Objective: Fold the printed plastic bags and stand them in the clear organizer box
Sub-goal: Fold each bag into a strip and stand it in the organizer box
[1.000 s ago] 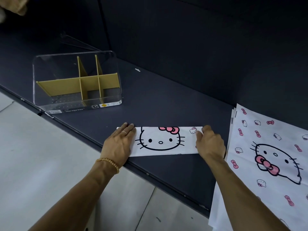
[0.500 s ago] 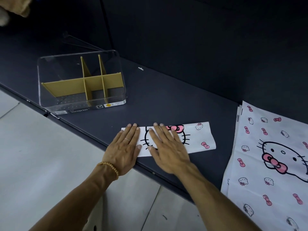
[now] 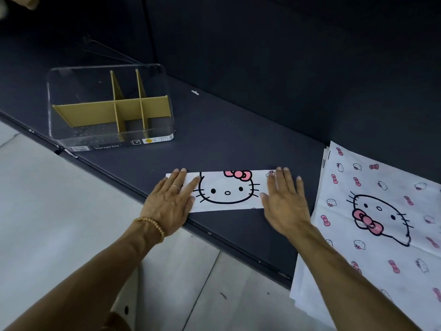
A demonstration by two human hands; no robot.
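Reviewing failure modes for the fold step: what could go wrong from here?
1. The folded white cat-print plastic strip lies near the dark shelf's front edge; it may slide off.
2. The flat left hand and right hand only press the ends; slick plastic may spring open on release.

Organizer box [image 3: 110, 106] behind-left of folded bag [image 3: 228, 191] — stack [image 3: 381, 211] right.

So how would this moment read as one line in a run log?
step: flattening folded bag | left hand: pressing left end | right hand: pressing right end | organizer box: no bags inside | unfolded bags: right
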